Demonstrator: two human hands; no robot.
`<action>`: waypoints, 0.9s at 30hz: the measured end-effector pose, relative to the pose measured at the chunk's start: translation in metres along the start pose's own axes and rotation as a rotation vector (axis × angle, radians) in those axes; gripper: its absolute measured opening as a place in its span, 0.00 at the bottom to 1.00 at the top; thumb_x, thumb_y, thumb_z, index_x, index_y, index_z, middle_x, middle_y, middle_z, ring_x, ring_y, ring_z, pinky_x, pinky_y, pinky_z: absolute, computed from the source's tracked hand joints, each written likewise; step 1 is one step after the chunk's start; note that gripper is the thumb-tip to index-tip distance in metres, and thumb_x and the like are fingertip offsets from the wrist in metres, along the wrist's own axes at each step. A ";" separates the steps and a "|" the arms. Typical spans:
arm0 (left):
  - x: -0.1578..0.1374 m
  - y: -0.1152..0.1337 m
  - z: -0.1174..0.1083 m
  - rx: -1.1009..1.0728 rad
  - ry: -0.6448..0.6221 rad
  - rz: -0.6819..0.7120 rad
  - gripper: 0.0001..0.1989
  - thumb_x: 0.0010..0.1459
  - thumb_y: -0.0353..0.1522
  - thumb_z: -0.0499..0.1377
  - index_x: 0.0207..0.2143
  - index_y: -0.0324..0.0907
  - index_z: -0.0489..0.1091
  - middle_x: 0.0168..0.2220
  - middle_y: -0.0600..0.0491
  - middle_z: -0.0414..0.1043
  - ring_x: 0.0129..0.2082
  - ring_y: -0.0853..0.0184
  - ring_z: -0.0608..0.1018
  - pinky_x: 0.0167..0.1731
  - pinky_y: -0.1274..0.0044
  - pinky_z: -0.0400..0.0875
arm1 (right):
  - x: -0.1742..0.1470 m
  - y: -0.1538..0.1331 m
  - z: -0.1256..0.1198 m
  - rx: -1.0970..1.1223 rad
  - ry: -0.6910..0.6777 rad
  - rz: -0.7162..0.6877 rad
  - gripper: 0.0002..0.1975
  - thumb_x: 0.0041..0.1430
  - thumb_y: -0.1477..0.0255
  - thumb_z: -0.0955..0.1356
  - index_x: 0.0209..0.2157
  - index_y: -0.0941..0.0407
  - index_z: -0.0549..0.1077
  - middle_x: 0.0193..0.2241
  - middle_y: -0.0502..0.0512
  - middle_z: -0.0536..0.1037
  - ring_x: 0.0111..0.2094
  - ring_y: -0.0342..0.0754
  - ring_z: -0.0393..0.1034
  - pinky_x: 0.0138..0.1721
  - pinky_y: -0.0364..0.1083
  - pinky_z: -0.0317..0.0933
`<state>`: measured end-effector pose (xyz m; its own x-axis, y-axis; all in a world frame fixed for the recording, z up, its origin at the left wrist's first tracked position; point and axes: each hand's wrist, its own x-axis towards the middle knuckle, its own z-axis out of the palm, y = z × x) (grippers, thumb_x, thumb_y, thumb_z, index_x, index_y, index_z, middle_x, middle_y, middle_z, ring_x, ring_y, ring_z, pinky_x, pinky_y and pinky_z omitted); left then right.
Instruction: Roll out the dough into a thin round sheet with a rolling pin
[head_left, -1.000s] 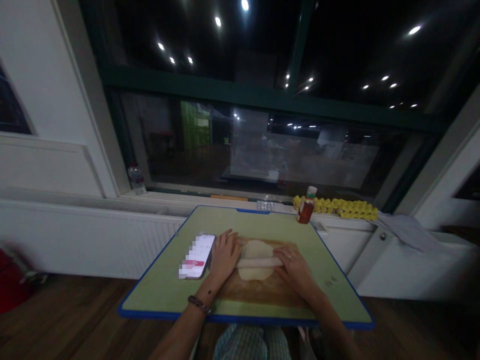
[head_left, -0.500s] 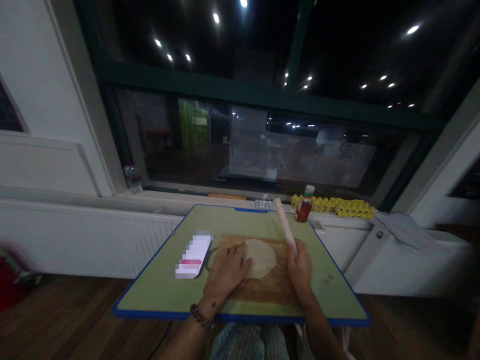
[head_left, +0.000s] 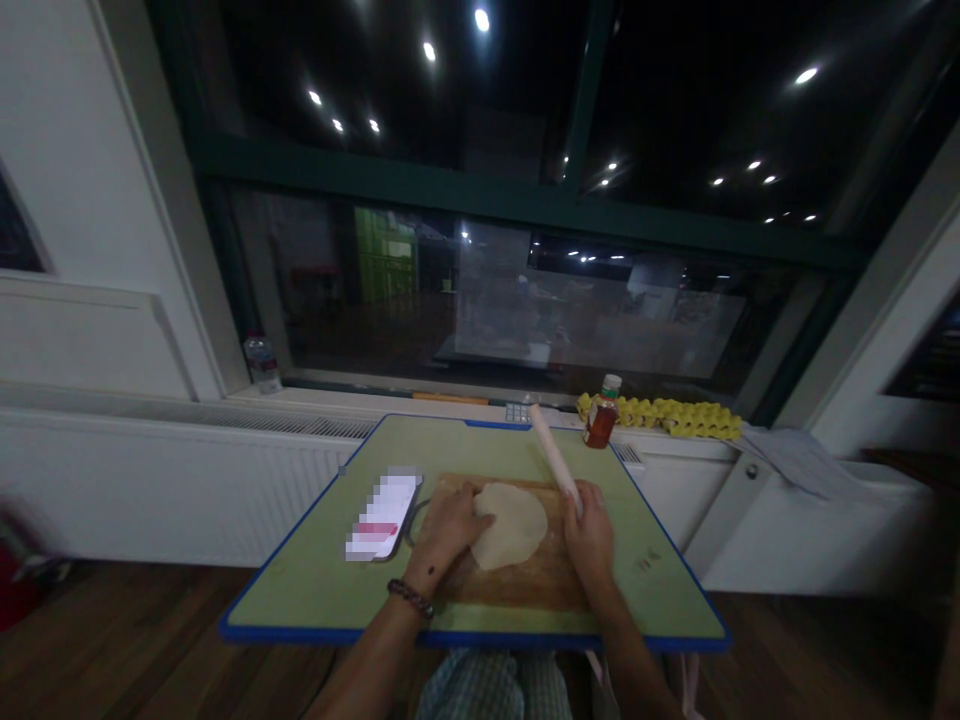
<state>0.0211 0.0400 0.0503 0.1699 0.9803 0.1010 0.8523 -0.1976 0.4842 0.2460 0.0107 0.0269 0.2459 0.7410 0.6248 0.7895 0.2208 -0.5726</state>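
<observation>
A round, flat sheet of dough [head_left: 513, 528] lies on a wooden board [head_left: 517, 590]. At its left edge is my left hand [head_left: 448, 528], fingers bent and thumb resting on the dough, closed on that edge; the fingertips are partly hidden. To the right of the dough, my right hand [head_left: 589, 532] grips a pale rolling pin [head_left: 553, 452] by its near end. The pin slants away toward the window, its far end over the back of the green table.
The green table [head_left: 300, 590] has a blue rim. A phone [head_left: 384, 515] lies left of the board. A bottle of reddish liquid [head_left: 601, 415] stands at the back right, before yellow egg cartons [head_left: 675, 417]. A water bottle [head_left: 262, 362] is on the sill.
My left hand has drawn back slightly left with its fingers more bent, so more of the dough shows. My right hand still holds the rolling pin. The view has shifted slightly.
</observation>
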 end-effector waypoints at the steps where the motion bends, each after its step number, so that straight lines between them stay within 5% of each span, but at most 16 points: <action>1: -0.001 0.001 0.000 -0.022 -0.009 -0.004 0.15 0.56 0.35 0.58 0.46 0.42 0.66 0.42 0.49 0.77 0.43 0.62 0.77 0.39 0.75 0.67 | 0.000 0.000 0.000 -0.002 0.001 0.000 0.18 0.66 0.61 0.54 0.42 0.56 0.68 0.40 0.59 0.72 0.41 0.52 0.68 0.42 0.49 0.62; 4: -0.004 0.004 -0.001 -0.040 -0.025 -0.004 0.09 0.58 0.36 0.56 0.39 0.42 0.69 0.38 0.51 0.77 0.39 0.63 0.78 0.34 0.77 0.65 | 0.000 0.001 0.001 -0.003 -0.005 -0.002 0.18 0.66 0.61 0.54 0.42 0.56 0.68 0.40 0.60 0.72 0.41 0.52 0.68 0.43 0.49 0.62; 9: -0.007 0.008 -0.005 -0.122 0.005 0.058 0.13 0.64 0.38 0.49 0.37 0.44 0.71 0.37 0.52 0.78 0.37 0.64 0.78 0.32 0.77 0.63 | 0.000 0.001 0.001 0.034 0.012 -0.027 0.17 0.66 0.60 0.55 0.41 0.55 0.68 0.39 0.59 0.73 0.41 0.52 0.68 0.42 0.50 0.63; 17: -0.010 0.004 0.001 -0.231 0.316 -0.009 0.12 0.65 0.37 0.48 0.37 0.42 0.68 0.37 0.49 0.75 0.39 0.63 0.77 0.40 0.73 0.67 | -0.001 0.001 0.000 0.023 0.013 -0.047 0.16 0.66 0.62 0.55 0.42 0.55 0.68 0.40 0.59 0.73 0.41 0.52 0.68 0.42 0.50 0.63; 22: -0.034 0.009 0.023 -0.451 0.209 -0.123 0.14 0.63 0.33 0.51 0.50 0.41 0.60 0.35 0.49 0.75 0.31 0.63 0.79 0.35 0.72 0.70 | -0.001 0.001 0.000 0.010 -0.008 -0.038 0.16 0.66 0.62 0.55 0.42 0.55 0.68 0.40 0.58 0.72 0.41 0.52 0.68 0.42 0.50 0.63; 25: -0.049 0.016 0.031 -0.510 0.237 -0.055 0.25 0.61 0.31 0.51 0.60 0.37 0.50 0.36 0.49 0.76 0.35 0.61 0.79 0.38 0.71 0.70 | -0.001 0.001 0.000 0.013 -0.017 -0.028 0.17 0.66 0.61 0.55 0.42 0.55 0.68 0.40 0.58 0.72 0.41 0.52 0.69 0.43 0.50 0.63; 27: -0.057 0.023 0.034 -0.478 0.154 0.018 0.26 0.61 0.32 0.49 0.61 0.38 0.52 0.35 0.49 0.76 0.36 0.61 0.79 0.39 0.71 0.70 | -0.001 0.000 -0.001 0.016 -0.021 -0.031 0.17 0.66 0.60 0.55 0.42 0.55 0.68 0.40 0.58 0.73 0.41 0.52 0.69 0.43 0.49 0.63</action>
<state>0.0475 -0.0203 0.0259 0.0768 0.9717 0.2232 0.5217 -0.2299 0.8216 0.2464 0.0097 0.0265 0.2093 0.7471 0.6309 0.7875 0.2537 -0.5617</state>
